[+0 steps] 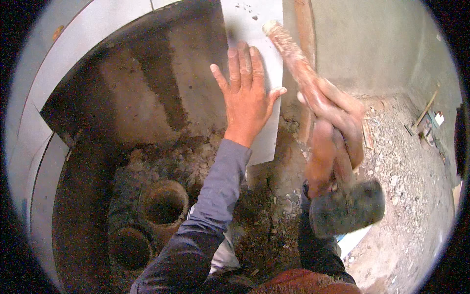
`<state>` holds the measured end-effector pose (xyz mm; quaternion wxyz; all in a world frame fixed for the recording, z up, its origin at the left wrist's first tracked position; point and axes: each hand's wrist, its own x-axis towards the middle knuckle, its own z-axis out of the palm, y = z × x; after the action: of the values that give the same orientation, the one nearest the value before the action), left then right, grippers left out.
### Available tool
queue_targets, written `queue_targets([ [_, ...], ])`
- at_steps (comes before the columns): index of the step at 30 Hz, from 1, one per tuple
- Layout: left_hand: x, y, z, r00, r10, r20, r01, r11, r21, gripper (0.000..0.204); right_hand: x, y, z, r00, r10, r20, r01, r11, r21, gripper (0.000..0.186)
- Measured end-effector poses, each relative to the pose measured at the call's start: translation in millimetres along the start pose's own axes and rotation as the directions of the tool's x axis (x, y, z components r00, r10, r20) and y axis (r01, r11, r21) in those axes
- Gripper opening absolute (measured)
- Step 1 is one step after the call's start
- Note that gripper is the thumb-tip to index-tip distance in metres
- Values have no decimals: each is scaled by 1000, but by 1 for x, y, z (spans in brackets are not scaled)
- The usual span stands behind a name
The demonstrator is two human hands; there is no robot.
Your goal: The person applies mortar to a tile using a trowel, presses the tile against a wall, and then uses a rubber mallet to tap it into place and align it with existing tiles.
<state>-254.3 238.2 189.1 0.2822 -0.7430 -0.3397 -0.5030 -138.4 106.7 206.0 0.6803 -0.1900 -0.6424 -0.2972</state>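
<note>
White tile strip, long and narrow, stands at the upper middle of the frame, its long axis running nearly up and down and its top cut off by the upper edge. The left hand is the nearer one: it lies over the strip with its back to the camera, fingers spread and pointing upward, closed on nothing. Its little finger reaches past the strip's left edge over the dark wall, while the thumb reaches the right edge; how hard the palm presses, I cannot tell.

To the right of the strip, the right hand is wrapped around the wooden handle of a mallet, clamped on it though blurred. The mallet's long axis slants from upper left to lower right: the bare butt of the handle points toward the strip and overlaps its upper right part in the frame, and the black head sits below the fist, at the lower right, on the side away from the strip. Whether the butt touches the strip cannot be told from this view.

A reddish wooden piece runs upright just right of the strip. Round pipe mouths show at the lower left, and pale rubble spreads over the right side.
</note>
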Motion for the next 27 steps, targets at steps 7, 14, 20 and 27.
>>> queue_targets([
  [7,11,-6,33,978,-35,-204,-6,980,-198,117,2,19,13,989,139,47,-142,989,51,15],
  [14,39,-13,33,971,-24,-240,-38,967,-252,119,5,39,-13,961,179,209,-153,979,-135,21],
  [20,53,-24,38,970,-28,-240,-39,963,-268,133,34,17,16,945,311,101,-310,950,-20,40],
  [27,48,-48,31,972,-5,-235,-51,971,-232,135,25,11,49,964,265,0,-265,964,-31,41],
])
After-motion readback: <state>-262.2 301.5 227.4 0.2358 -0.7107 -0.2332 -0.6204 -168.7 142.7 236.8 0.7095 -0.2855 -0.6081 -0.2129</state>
